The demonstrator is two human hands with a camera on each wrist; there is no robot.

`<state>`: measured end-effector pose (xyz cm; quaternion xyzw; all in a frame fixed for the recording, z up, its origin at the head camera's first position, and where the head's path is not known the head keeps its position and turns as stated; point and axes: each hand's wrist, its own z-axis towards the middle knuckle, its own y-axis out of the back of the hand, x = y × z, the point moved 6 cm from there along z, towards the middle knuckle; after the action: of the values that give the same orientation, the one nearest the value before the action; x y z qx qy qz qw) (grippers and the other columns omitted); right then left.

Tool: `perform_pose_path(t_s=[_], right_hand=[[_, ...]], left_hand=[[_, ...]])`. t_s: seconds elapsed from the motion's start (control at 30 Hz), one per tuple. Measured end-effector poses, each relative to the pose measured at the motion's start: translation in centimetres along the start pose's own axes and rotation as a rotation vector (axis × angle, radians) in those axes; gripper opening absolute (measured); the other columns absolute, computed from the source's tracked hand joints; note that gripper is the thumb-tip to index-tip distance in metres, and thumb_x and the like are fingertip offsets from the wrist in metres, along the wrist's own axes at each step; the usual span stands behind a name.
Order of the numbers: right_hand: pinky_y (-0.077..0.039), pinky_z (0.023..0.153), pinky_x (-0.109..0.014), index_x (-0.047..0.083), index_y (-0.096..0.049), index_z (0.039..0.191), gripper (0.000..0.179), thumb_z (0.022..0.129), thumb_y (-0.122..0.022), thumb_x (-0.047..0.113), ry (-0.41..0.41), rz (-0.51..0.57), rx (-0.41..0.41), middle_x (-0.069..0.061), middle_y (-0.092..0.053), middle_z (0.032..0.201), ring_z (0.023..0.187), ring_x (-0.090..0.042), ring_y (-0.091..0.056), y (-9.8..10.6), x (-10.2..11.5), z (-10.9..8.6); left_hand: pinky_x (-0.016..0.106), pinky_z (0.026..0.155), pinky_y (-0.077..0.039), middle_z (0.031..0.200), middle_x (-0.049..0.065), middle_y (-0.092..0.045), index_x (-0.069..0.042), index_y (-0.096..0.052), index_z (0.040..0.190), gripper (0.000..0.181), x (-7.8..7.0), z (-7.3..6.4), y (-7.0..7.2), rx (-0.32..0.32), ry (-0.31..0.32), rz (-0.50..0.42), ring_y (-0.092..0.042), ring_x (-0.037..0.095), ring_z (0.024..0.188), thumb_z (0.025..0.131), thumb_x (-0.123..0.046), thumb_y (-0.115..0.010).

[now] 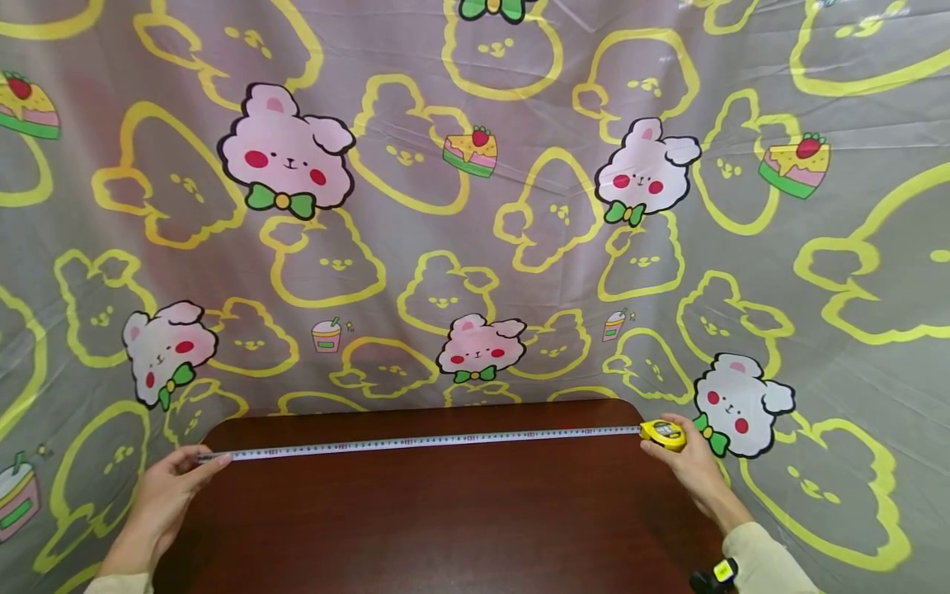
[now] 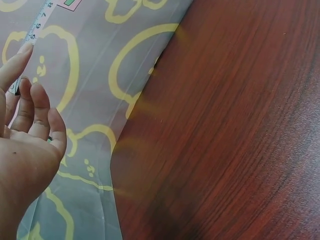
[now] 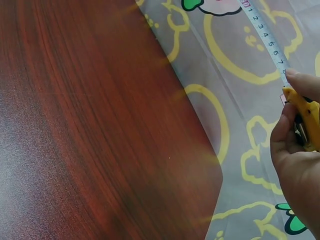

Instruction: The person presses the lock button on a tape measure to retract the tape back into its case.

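Note:
A tape measure with a yellow case (image 1: 663, 435) is drawn out, its white blade (image 1: 438, 440) running straight across above the brown table from one hand to the other. On the left, my left hand (image 1: 169, 488) pinches the blade's free end between thumb and fingers; the left wrist view shows the end of the blade (image 2: 37, 25) there. My right hand (image 1: 696, 466) grips the case at the far right. In the right wrist view the thumb lies by the mouth of the yellow case (image 3: 305, 112), where the numbered blade (image 3: 267, 37) comes out.
The dark brown wooden table (image 1: 438, 520) has rounded far corners. Behind and around it hangs a grey curtain (image 1: 534, 330) printed with yellow outlines and white rabbit faces. A black strap with a yellow-lit device (image 1: 723, 569) sits at the right sleeve (image 1: 764, 557).

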<state>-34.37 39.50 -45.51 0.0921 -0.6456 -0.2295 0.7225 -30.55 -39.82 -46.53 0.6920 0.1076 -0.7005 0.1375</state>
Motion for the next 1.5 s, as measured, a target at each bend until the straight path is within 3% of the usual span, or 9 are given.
perform_pose_path(t_s=[0.2,0.43,0.73,0.97,1.3,1.5], right_hand=[[-0.047,0.080,-0.016,-0.002,-0.029,0.154,0.083,0.094,-0.079,0.028,-0.008,-0.032,0.003,-0.029,-0.037,0.141,0.119,-0.043,-0.046,0.2,0.3,-0.3],[-0.047,0.081,-0.019,0.000,-0.031,0.153,0.083,0.094,-0.080,0.031,-0.012,-0.073,0.003,-0.030,-0.037,0.141,0.119,-0.045,-0.046,0.3,0.1,-0.5],[-0.048,0.099,-0.051,0.000,-0.031,0.152,0.086,0.091,-0.082,0.034,-0.006,-0.121,0.006,-0.030,-0.037,0.142,0.122,-0.048,-0.045,-0.4,0.4,-0.7],[-0.048,0.089,-0.031,0.000,-0.036,0.149,0.081,0.091,-0.083,0.032,0.021,-0.119,0.024,-0.029,-0.032,0.143,0.121,-0.045,-0.043,-0.9,0.6,-0.6],[-0.049,0.081,-0.022,-0.001,-0.038,0.145,0.079,0.089,-0.085,0.028,0.064,-0.083,0.031,-0.025,-0.041,0.135,0.113,-0.040,-0.050,-1.5,0.9,-0.3],[-0.050,0.080,-0.027,0.001,-0.038,0.144,0.078,0.088,-0.085,0.028,0.063,-0.085,0.043,-0.025,-0.045,0.133,0.110,-0.038,-0.052,-1.7,1.2,-0.5]], left_hand=[[0.023,0.067,-0.050,0.086,-0.013,-0.056,-0.026,-0.069,0.089,0.014,0.3,0.2,0.1,-0.016,0.003,0.102,-0.056,0.008,0.078,0.092,-0.026,-0.083],[0.025,0.068,-0.049,0.084,-0.010,-0.055,-0.021,-0.069,0.091,0.014,0.3,0.0,-0.4,0.000,-0.028,0.175,-0.055,0.011,0.077,0.093,-0.028,-0.081],[0.029,0.068,-0.049,0.083,-0.005,-0.055,-0.020,-0.067,0.092,0.021,0.6,0.1,-0.7,-0.024,0.009,0.222,-0.055,0.015,0.078,0.091,-0.033,-0.083],[0.029,0.069,-0.050,0.086,-0.007,-0.057,-0.023,-0.067,0.090,0.021,0.7,0.0,-1.0,-0.005,0.012,0.235,-0.056,0.016,0.080,0.091,-0.037,-0.082],[0.029,0.070,-0.050,0.087,-0.006,-0.057,-0.018,-0.067,0.094,0.028,0.5,0.1,-1.2,-0.006,0.029,0.251,-0.055,0.016,0.080,0.089,-0.040,-0.084],[0.029,0.069,-0.049,0.087,-0.004,-0.057,-0.016,-0.067,0.095,0.027,0.2,0.2,-1.4,-0.003,0.003,0.275,-0.055,0.017,0.080,0.090,-0.038,-0.083]])
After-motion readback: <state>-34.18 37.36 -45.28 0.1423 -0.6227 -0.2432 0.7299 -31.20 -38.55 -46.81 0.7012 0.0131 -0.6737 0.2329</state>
